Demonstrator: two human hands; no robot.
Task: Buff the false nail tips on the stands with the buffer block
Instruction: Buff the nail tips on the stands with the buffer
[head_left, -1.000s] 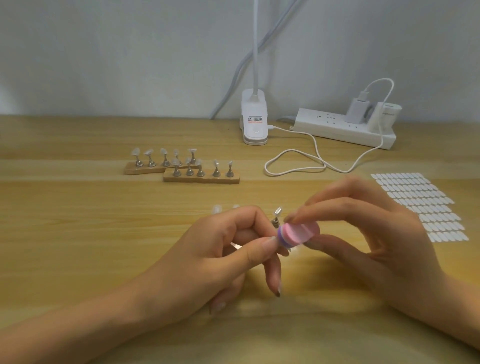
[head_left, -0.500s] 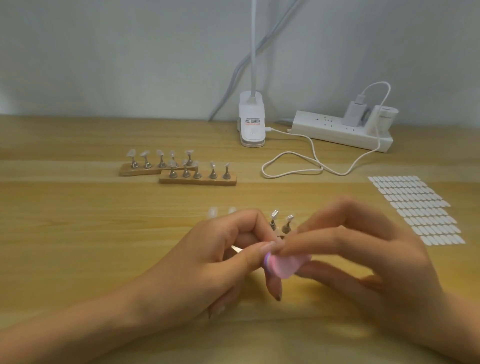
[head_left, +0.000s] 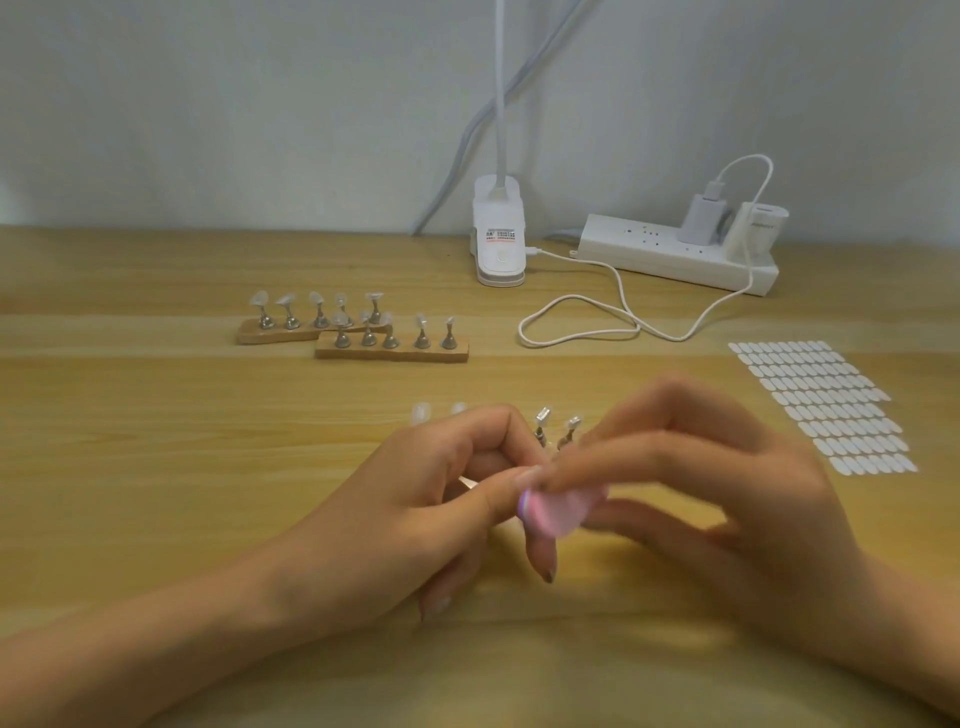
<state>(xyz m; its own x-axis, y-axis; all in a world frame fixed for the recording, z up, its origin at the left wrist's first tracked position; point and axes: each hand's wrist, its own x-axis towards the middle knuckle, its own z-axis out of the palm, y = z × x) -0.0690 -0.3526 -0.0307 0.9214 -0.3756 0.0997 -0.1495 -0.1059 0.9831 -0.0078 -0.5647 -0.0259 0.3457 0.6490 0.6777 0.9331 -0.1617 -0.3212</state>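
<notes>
The pink foam buffer block, smeared by motion blur, is held just above the near middle of the light wooden worktop, pinched in the right hand. That grip is narrow, with the forefinger along the top and the thumb beneath. The block's purple-edged left end meets the thumb tip of the left hand, whose grip is closed tight, thumb and curled forefinger pinching a thin pale stem; what tops the stem is hidden. Just behind the fingers stand two small metal nail stands, with two loose clear nail tips to their left. Farther back, two wooden bases carry rows of tipped stands. A sheet of white oval tabs lies at the right, and a white clip lamp and a white power strip sit by the wall.
</notes>
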